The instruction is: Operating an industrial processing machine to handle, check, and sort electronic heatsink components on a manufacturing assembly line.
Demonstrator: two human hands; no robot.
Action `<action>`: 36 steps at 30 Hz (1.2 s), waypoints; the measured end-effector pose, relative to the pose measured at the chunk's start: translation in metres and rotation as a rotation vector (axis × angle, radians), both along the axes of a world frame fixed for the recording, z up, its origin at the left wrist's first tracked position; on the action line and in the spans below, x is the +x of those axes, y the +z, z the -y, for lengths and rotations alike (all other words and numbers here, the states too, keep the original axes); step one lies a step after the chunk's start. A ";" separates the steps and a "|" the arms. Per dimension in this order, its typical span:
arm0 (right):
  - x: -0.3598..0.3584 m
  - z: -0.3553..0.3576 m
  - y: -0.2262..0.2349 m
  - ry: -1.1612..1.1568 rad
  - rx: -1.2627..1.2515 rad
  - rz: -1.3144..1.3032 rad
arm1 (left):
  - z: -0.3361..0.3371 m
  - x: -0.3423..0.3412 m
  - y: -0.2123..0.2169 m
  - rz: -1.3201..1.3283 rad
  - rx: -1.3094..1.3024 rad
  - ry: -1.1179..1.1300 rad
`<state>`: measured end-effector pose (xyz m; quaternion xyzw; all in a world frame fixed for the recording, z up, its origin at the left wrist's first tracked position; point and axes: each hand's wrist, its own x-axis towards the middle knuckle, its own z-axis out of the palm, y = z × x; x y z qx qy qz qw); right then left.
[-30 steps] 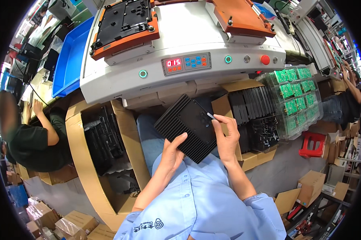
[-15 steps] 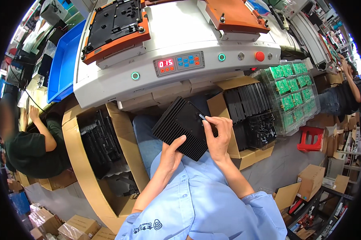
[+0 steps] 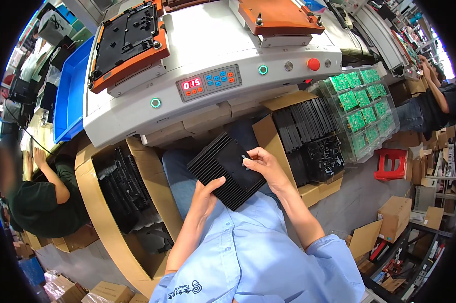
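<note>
Clasping a finned black block (image 3: 226,164) are left fingers (image 3: 216,184); right fingers (image 3: 258,152) pinch a pale piece (image 3: 245,157).

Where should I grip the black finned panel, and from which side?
Probably the black finned panel's lower-left edge, coming from the left, as the left hand does, thumb over the fins. It sits cornerwise, with that edge toward the left hand, leaving the flat area to the right hand.

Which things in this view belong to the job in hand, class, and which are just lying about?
Job in hand:
black finned part, in the left hand
small pale piece, by the right hand
probably the black parts in the carton at right

Seemingly just lying about:
red stool
blue tray
cardboard box, lower right
</note>
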<state>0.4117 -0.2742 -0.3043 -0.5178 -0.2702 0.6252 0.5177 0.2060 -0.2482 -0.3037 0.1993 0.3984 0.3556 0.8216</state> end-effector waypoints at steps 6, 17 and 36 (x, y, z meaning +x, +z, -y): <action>0.022 -0.001 -0.010 -0.292 0.105 1.151 | -0.002 0.003 -0.028 0.101 -0.150 0.101; 0.074 -0.017 -0.029 -0.327 0.101 1.635 | 0.002 -0.008 -0.027 0.034 -0.091 0.122; 0.077 -0.003 -0.002 -0.474 0.112 1.480 | 0.006 -0.007 -0.032 0.021 -0.107 0.161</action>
